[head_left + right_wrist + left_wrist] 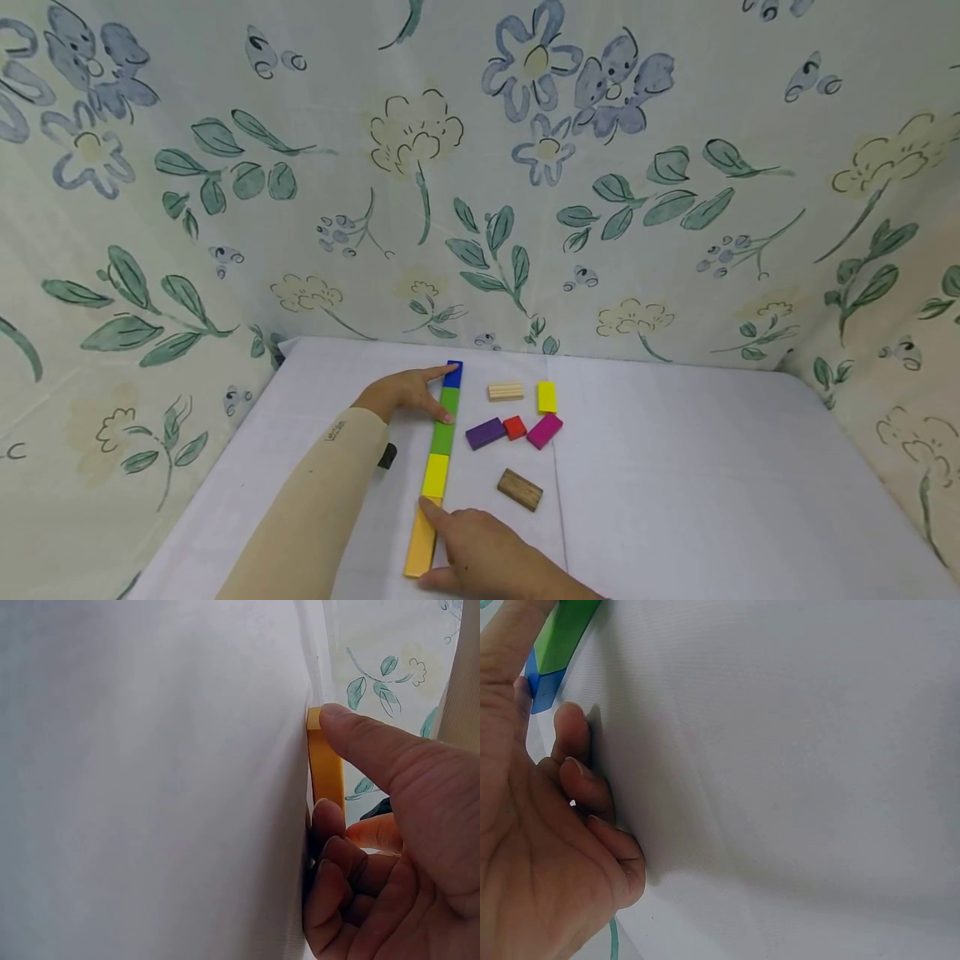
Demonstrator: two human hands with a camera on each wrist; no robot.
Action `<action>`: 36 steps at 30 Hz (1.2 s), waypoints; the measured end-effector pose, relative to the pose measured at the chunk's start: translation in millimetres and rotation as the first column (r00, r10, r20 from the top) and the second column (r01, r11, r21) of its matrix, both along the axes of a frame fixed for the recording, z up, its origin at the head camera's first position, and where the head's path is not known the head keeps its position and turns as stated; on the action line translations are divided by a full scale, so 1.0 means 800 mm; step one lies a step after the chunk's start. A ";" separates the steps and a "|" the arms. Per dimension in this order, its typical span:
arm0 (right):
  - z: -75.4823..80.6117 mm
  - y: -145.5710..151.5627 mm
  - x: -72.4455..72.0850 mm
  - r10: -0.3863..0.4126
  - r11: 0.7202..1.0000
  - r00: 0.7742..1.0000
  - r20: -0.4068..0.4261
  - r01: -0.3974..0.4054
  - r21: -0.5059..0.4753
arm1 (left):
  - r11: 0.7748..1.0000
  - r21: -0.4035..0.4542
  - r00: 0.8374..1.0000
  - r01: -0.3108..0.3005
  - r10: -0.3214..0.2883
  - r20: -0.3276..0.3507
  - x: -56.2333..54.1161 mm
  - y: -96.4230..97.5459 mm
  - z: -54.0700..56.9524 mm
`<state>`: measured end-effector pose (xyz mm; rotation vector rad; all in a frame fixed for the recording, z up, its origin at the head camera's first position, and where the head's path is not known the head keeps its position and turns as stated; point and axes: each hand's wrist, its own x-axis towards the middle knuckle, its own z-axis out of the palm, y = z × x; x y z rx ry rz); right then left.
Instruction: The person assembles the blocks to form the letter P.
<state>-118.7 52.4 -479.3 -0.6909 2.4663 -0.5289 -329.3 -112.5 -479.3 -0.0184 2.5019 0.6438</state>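
it's the right hand (pixel 487 550), thumb and forefinger pinching one orange block (pixel 422 548) to its left! left hand (pixel 397 393) spread, touching green blockwork (pixel 443 439) and one blue block (pixel 452 379) on its right! one yellow block (pixel 435 477) between; six loose blocks (pixel 514 428) alongside!

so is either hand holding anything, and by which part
Nothing looks gripped: the left hand touches the blue rectangular block and the green part of the block row; the right hand touches the orange rectangular block near both ends.

The block row (pixel 435 475) is blue, green, yellow, orange — the backdrop (pixel 480 179) floral.
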 end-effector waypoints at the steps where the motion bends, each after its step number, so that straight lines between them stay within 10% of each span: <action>1: 0.000 0.000 0.000 0.000 1.000 1.000 0.002 0.000 -0.001 | 1.000 0.001 1.000 0.002 -0.002 0.000 0.000 0.000 0.000; 14: 0.001 0.016 -0.002 -0.093 0.979 0.982 0.164 0.121 -0.165 | 1.000 -0.007 1.000 0.020 -0.020 -0.013 0.002 -0.001 -0.001; 22: 0.007 0.054 -0.014 -0.238 0.956 0.971 0.021 0.238 -0.169 | 1.000 -0.008 1.000 0.017 -0.017 -0.011 0.001 0.000 -0.001; 36: -0.004 0.148 -0.032 -0.448 0.890 0.887 -0.107 0.431 -0.152 | 1.000 -0.001 1.000 0.022 -0.022 -0.006 -0.001 0.000 -0.003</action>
